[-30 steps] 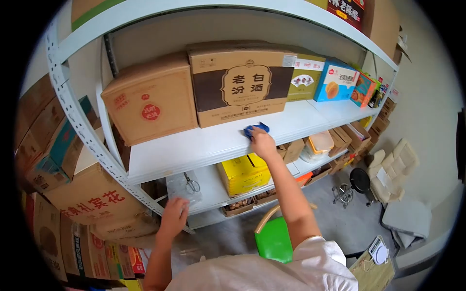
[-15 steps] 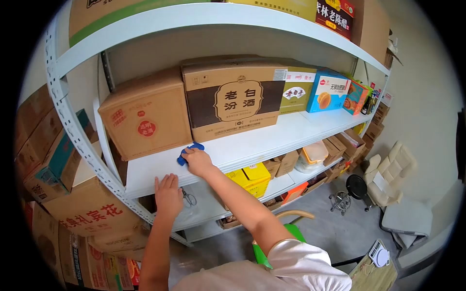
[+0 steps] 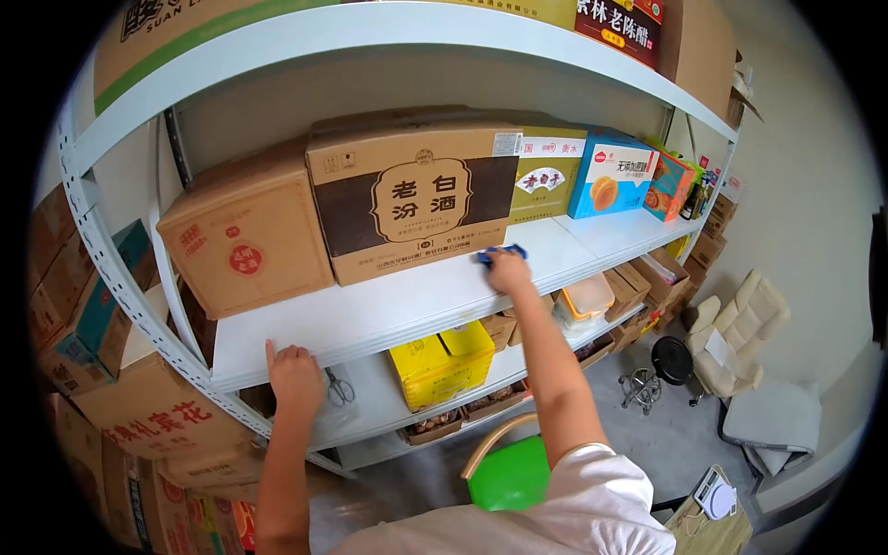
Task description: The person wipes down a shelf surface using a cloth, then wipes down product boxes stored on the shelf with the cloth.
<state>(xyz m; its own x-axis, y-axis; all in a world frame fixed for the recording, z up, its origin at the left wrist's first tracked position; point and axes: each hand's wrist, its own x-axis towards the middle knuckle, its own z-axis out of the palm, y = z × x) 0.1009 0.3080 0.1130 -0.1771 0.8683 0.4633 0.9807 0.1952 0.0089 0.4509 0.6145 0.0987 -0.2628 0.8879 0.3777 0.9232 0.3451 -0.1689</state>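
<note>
My right hand (image 3: 509, 275) is closed on a blue cloth (image 3: 514, 251) and presses it onto the white shelf (image 3: 407, 305), just in front of the brown and black liquor carton (image 3: 421, 208). Part of the cloth is hidden under the hand. At the shelf's front edge, near its left end, rests my left hand (image 3: 296, 375), holding nothing, with the index finger stretched out and the other fingers bent. Behind it stands a plain brown carton (image 3: 245, 240) with a red round print.
Further right on this shelf are an olive box (image 3: 548, 176), a blue box (image 3: 612, 180) and an orange box (image 3: 670, 188). The shelf below holds a yellow box (image 3: 444, 365) and scissors (image 3: 339, 388). A green chair (image 3: 509, 474) stands close by; cartons (image 3: 166, 412) are stacked left.
My right hand has slid the blue cloth rightward along the shelf, from before the plain carton to the liquor carton's right end. My left hand stays at the edge, its fingers more bent.
</note>
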